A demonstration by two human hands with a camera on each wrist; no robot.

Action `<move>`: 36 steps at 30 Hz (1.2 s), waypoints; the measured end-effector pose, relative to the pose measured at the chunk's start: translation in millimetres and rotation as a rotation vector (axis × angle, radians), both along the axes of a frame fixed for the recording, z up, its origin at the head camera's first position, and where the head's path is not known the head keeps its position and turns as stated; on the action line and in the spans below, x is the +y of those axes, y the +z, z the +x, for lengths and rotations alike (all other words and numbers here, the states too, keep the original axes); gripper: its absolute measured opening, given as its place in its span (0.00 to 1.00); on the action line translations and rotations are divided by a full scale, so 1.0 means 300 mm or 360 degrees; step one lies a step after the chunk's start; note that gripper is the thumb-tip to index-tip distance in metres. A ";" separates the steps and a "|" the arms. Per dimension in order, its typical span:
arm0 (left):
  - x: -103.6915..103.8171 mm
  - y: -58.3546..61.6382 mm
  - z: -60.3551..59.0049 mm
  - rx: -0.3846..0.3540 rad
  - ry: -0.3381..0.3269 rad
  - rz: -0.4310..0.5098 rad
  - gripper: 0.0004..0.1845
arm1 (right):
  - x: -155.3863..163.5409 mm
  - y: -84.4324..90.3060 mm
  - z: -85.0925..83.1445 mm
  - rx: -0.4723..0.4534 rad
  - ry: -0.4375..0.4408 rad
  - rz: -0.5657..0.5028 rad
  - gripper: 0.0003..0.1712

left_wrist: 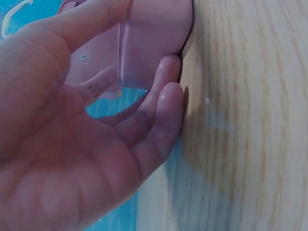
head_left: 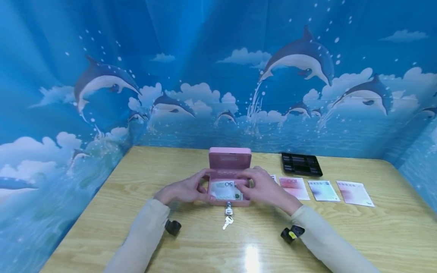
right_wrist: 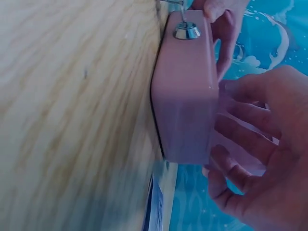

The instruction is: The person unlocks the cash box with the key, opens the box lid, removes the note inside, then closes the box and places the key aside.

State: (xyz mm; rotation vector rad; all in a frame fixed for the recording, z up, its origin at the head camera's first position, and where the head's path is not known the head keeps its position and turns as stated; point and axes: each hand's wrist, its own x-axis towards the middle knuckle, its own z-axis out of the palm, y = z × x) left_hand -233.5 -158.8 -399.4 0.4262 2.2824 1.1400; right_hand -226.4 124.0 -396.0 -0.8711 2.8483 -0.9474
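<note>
An opened pink cash box (head_left: 230,202) stands on the table with its lid (head_left: 230,151) raised at the back. Inside lies a pale banknote (head_left: 222,190) marked 50, with a greenish note edge showing at its right. My left hand (head_left: 189,189) grips the box's left side, thumb at the front corner and fingers spread along the side wall. My right hand (head_left: 261,185) reaches over the right rim, fingers bent, tips over the banknote's right end; I cannot tell whether they pinch it. A key (head_left: 228,222) hangs from the front lock (right_wrist: 186,31).
Right of the box, banknotes lie in a row: a reddish note (head_left: 294,188), a bluish note (head_left: 323,190) and a pinkish note (head_left: 355,193), plus one partly hidden behind my right hand. A black compartment tray (head_left: 301,165) sits behind them. A dolphin-print curtain (head_left: 205,125) borders the wooden table (head_left: 191,246).
</note>
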 end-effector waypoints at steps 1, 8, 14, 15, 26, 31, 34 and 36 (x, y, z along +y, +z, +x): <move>0.001 -0.001 0.000 0.0000 0.0001 -0.0001 0.49 | -0.005 -0.002 -0.003 0.0012 0.0015 0.0017 0.17; 0.005 -0.004 -0.001 -0.0002 0.0018 -0.0021 0.48 | -0.036 -0.020 -0.021 0.0042 0.0148 0.0070 0.19; 0.008 -0.003 -0.001 -0.0024 0.0044 -0.0027 0.49 | -0.052 -0.035 -0.031 0.0097 0.0222 0.0131 0.19; 0.009 -0.003 0.000 -0.0028 0.0045 -0.0024 0.49 | -0.055 -0.036 -0.032 0.0100 0.0227 0.0136 0.19; 0.011 -0.009 0.004 -0.0052 0.0057 -0.0013 0.49 | -0.063 -0.040 -0.027 -0.0046 0.0143 0.0075 0.20; 0.007 -0.008 0.001 -0.0021 0.0019 -0.0008 0.48 | -0.064 -0.036 -0.022 -0.0156 0.0057 -0.0051 0.24; 0.006 -0.005 0.001 -0.0007 0.0007 -0.0016 0.48 | -0.062 -0.032 -0.018 -0.0245 0.0017 -0.0145 0.24; 0.005 -0.005 0.000 -0.0007 0.0009 -0.0014 0.48 | -0.060 -0.032 -0.014 -0.0283 -0.0009 -0.0193 0.23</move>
